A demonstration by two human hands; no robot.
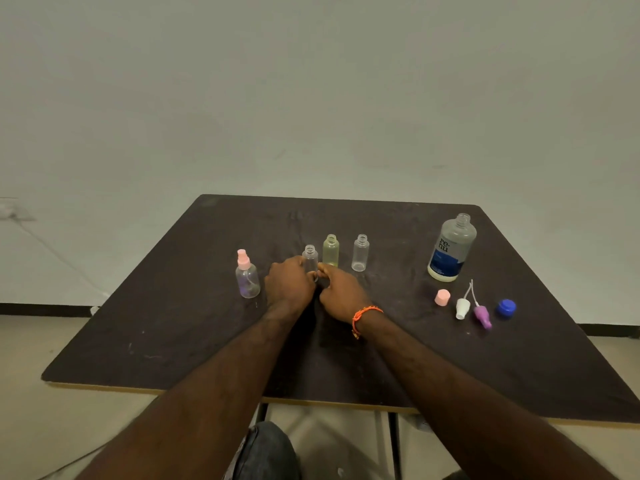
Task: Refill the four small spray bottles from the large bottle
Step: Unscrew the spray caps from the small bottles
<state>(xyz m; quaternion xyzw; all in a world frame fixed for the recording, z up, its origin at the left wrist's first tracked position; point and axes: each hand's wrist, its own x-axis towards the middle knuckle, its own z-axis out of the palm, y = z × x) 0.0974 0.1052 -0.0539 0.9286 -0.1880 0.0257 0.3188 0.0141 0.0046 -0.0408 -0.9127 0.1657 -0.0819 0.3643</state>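
1. Both hands meet at one clear small bottle [310, 258] standing uncapped near the middle of the dark table [173, 323]. The left hand [289, 284] curls round its left side and lower body; the right hand [337, 289] has fingertips at its base from the right. Whether the right hand truly pinches the bottle or something small is hidden by the knuckles — I cannot tell.

2. Just behind it stands a yellowish small bottle [331, 250], then another clear bottle [360, 253] a little further right, both open-necked. A fourth, the pink-topped bottle [247, 275], stands just left of the left hand with its sprayer on.

3. The large bottle [452, 249] stands well apart at the right, uncapped, its blue cap [506, 308] lying nearer the front edge. Beside that cap lie a purple sprayer [482, 315], a white sprayer [462, 306] and a pink cap [442, 297].

4. The step in hand looks like preparation — three small bottles are opened, one is not, and no pouring is under way.

5. Next, I judge, either the pink-topped bottle needs unscrewing, or the right hand must let go and reach across for the large bottle while the left steadies the small one. The necks are narrow, so a slow tilt close over the mouth matters.
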